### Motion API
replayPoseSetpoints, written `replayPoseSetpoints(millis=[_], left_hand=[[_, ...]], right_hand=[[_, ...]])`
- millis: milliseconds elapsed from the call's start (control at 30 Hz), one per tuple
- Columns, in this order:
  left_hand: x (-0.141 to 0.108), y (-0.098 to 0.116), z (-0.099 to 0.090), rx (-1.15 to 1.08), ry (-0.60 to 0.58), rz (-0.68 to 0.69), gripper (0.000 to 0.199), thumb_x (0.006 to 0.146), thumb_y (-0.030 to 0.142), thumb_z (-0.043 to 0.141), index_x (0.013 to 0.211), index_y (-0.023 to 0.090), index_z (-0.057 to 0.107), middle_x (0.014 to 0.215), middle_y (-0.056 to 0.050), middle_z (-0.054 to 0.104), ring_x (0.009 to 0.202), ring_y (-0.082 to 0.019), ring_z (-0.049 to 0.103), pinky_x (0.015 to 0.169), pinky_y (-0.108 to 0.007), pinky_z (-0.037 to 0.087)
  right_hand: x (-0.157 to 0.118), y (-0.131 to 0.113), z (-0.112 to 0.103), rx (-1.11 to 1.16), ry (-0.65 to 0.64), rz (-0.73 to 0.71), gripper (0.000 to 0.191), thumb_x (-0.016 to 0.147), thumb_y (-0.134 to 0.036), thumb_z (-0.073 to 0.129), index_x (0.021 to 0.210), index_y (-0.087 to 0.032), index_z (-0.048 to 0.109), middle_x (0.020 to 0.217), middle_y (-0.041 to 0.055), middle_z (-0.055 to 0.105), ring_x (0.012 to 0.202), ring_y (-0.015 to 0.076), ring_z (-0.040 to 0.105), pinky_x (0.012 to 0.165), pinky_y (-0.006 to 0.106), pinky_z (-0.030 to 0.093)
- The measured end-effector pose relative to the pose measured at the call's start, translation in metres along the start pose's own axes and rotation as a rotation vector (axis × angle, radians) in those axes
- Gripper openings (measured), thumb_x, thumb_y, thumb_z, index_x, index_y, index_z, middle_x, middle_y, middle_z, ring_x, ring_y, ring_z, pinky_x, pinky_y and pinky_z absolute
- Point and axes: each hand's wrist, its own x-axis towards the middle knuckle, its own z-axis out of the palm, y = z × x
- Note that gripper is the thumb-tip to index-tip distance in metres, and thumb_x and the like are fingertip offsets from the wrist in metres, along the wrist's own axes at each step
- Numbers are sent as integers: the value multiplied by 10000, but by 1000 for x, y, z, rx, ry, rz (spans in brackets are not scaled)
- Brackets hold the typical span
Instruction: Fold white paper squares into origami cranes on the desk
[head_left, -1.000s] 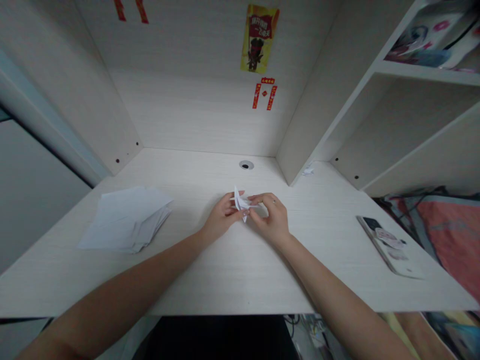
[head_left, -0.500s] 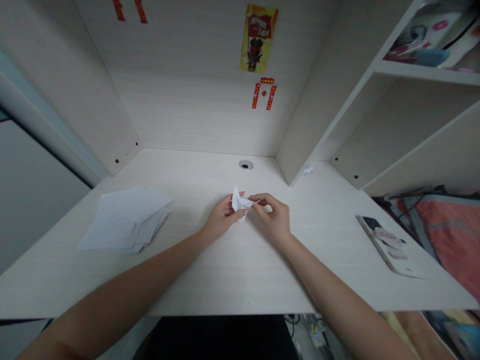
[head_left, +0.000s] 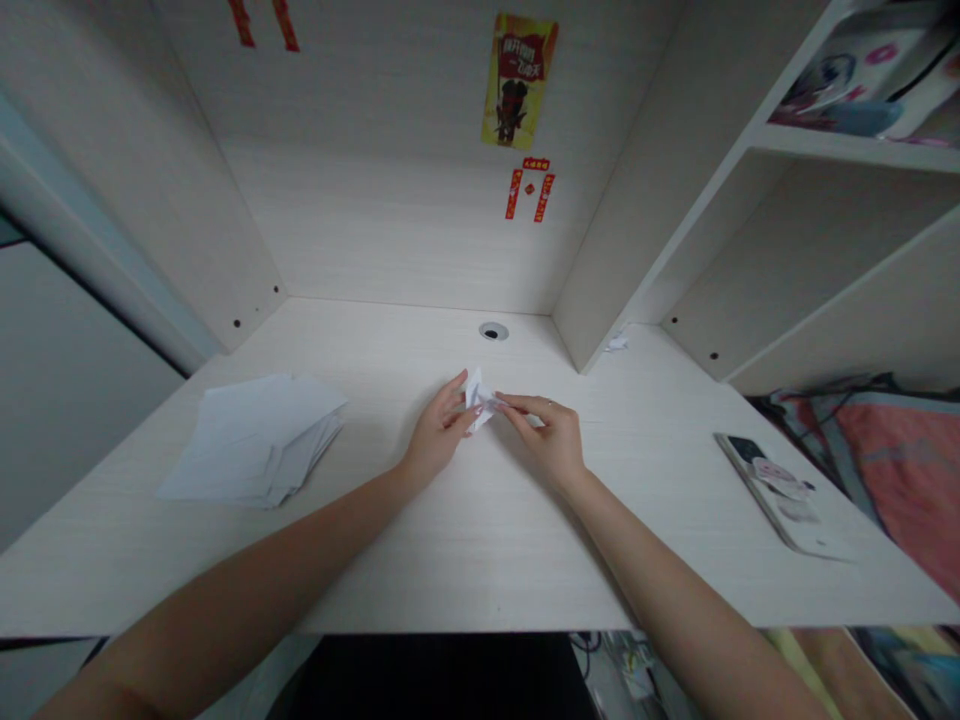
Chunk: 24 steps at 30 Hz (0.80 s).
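Note:
A small piece of folded white paper (head_left: 476,393) is held between both hands above the middle of the desk. My left hand (head_left: 441,425) grips its left side, thumb in front and fingers behind. At its right end, my right hand (head_left: 546,428) pinches the paper between thumb and forefinger; a ring shows on one finger. Pointed flaps stick up from the paper, but its exact folded shape is too small to make out. The fingertips hide part of it.
On the left of the white desk (head_left: 450,560) lies a stack of white paper sheets (head_left: 247,430). A phone (head_left: 780,490) with a decorated case lies at the right. Behind the hands is a round cable hole (head_left: 493,331). An upright shelf panel (head_left: 637,200) stands at the back right.
The paper has turned and looks more compact between my hands. My right fingers have closed in nearer to its middle, and my left fingers have shifted slightly left.

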Motion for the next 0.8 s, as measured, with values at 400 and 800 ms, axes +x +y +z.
replayPoseSetpoints(millis=[400, 800], left_hand=[[-3, -2, 2, 88, -19, 70, 634, 689, 288, 697, 1272, 211, 461, 1096, -73, 612, 760, -123, 630, 714, -245, 483], [-5, -4, 1, 188, -118, 89, 591, 719, 294, 666, 1267, 205, 463, 752, -15, 642, 641, -120, 592, 595, -212, 453]], right_hand=[[3, -3, 0, 24, 40, -50, 168, 808, -234, 608, 925, -298, 710, 882, 11, 728, 825, 194, 644, 784, 380, 517], [-2, -3, 0, 53, 30, -96, 253, 840, -191, 535, 1019, -296, 680, 970, 25, 712, 883, 188, 657, 771, 356, 538]])
